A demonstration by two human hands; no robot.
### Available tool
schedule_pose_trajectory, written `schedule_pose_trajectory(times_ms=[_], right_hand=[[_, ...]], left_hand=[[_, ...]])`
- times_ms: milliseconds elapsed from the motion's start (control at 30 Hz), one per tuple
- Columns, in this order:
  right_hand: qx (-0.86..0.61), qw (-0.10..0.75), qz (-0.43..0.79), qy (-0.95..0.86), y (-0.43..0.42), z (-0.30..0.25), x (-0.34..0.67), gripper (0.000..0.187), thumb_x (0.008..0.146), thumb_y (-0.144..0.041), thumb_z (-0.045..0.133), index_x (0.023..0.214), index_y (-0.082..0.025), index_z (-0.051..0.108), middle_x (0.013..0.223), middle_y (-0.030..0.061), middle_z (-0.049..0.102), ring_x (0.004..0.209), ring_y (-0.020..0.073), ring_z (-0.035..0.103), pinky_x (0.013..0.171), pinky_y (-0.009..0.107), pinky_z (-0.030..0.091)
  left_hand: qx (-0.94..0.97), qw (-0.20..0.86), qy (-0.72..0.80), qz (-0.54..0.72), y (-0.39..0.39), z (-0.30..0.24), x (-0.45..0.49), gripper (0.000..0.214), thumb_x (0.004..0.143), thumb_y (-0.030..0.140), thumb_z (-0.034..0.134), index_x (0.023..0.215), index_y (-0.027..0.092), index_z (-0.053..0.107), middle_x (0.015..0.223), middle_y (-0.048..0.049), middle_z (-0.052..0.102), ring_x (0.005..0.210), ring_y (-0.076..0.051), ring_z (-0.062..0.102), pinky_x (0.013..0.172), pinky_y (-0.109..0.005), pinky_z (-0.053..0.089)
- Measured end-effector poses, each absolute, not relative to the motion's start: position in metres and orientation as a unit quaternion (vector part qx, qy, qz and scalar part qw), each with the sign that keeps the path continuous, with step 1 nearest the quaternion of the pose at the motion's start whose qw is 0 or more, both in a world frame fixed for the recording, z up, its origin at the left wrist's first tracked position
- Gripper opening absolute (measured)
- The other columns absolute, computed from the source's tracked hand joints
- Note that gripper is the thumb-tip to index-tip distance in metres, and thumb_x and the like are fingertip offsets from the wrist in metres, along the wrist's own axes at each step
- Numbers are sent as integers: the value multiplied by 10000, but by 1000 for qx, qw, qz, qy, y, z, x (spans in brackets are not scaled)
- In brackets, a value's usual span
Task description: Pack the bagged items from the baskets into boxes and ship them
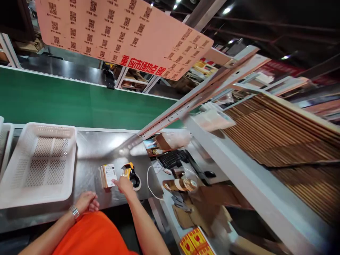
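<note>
A small brown box with a white label (pixel 108 176) lies on the steel table (pixel 106 148). My right hand (pixel 122 185) reaches to its right edge, with a finger touching the label; the fingers look loosely curled and hold nothing I can see. Just right of that hand sits a yellow and black barcode scanner (pixel 130 172) in its stand. My left hand (pixel 86 202), with a metal watch on the wrist, rests near the table's front edge, its fingers curled under.
A white perforated plastic basket (pixel 37 164) stands at the left. A green conveyor belt (pixel 66 102) runs behind the table. At the right are a black keyboard (pixel 174 158), a tape roll (pixel 180 185), cardboard scraps and a rack of flat cardboard sheets (pixel 278 134). A pink QR-code board (pixel 119 32) hangs overhead.
</note>
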State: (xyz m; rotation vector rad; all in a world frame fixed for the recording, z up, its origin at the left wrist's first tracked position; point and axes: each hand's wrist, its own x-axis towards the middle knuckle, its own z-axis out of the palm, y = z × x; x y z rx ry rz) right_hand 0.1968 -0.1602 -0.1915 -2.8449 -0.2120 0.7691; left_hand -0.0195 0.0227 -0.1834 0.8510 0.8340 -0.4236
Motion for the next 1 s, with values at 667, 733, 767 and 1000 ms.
schedule_pose_trajectory(times_ms=[667,733,767,1000], right_hand=[[-881,76,75,-461,-125,-266,178,687,1043,-247,511,1726,-184,474,1834,130,399,1734,403,267,1392,662,272],[-876,75,86,-468,-123,-263,179,688,1042,-212,494,1730,-216,475,1837,101,399,1738,411,249,1394,683,242],[-873,77,93,-473,-121,-261,181,681,1044,-194,486,1724,-232,488,1837,93,400,1738,413,248,1394,695,227],[-817,239,156,-500,-133,-235,191,594,1033,-299,491,1607,-248,632,1720,149,575,1661,400,427,1348,737,328]], left_hand=[[516,770,359,-103,45,-167,-58,740,633,910,788,868,216,681,828,-56,803,786,-242,764,769,-361,567],[525,760,378,-64,45,-157,-60,749,622,918,792,855,213,695,831,-59,807,782,-239,760,772,-362,586],[530,754,385,-39,46,-152,-61,746,626,918,795,849,213,706,838,-62,814,785,-240,763,779,-365,598],[503,649,520,236,79,-139,-89,765,646,878,804,971,188,756,877,-96,844,825,-302,823,875,-443,680]])
